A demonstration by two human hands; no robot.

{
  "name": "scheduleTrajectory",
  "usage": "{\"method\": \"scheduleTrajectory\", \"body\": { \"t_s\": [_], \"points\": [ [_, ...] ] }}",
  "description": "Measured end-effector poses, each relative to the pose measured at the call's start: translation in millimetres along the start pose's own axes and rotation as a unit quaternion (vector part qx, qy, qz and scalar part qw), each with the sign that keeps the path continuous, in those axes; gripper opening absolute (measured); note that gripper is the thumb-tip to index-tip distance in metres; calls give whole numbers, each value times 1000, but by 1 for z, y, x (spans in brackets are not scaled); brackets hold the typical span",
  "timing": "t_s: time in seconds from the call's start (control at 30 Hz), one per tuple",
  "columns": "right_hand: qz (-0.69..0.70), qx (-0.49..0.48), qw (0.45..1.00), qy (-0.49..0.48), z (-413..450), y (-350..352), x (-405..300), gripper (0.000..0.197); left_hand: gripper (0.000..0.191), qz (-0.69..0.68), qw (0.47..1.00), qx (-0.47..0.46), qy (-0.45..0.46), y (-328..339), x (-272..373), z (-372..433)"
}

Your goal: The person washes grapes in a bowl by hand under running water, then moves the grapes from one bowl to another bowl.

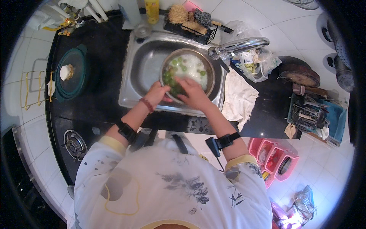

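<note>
A round metal basin rests in the stainless steel sink, tilted a little toward me. Inside it, small round green fruits, perhaps grapes, lie in whitish, foamy water. My left hand grips the basin's near left rim, thumb above and fingers underneath. Over the near part of the basin is my right hand, its fingers spread and slightly blurred among the green fruits; whether it holds any of them is hidden. A chrome faucet arches at the sink's right rear corner.
Behind the sink stand a black wire caddy with scrubbers and a yellow bottle. Right of it lie a pale cloth and a plastic bag of scraps. A green lidded pot and a gas burner are at left.
</note>
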State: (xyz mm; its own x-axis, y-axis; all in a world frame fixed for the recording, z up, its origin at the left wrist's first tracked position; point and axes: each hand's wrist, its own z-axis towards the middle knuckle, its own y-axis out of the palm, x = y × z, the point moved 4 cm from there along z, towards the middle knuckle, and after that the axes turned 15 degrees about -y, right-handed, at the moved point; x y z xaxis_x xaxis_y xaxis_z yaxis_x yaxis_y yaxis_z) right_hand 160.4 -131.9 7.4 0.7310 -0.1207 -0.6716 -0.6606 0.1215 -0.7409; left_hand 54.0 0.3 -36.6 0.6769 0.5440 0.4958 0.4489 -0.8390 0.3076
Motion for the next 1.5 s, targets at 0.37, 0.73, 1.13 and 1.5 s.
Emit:
{"method": "scheduleTrajectory", "body": {
  "t_s": [0.37, 0.73, 1.13, 1.5],
  "points": [
    [-243, 55, 968, 23, 12, -4, 14, 70, 31, -5, 1000, 7, -15, 2, -2, 1],
    [-267, 3, 964, -7, 32, -13, 5, 61, 30, -9, 1000, -17, -23, 2, 8, 0],
    [-267, 28, 963, 36, 24, -12, 13, 57, 29, -63, 998, 12, -18, 1, 6, -2],
    [-319, 88, 944, 1, 24, -15, 13, 50, 28, -2, 999, -6, -44, 7, 5, 2]
  ]
}}
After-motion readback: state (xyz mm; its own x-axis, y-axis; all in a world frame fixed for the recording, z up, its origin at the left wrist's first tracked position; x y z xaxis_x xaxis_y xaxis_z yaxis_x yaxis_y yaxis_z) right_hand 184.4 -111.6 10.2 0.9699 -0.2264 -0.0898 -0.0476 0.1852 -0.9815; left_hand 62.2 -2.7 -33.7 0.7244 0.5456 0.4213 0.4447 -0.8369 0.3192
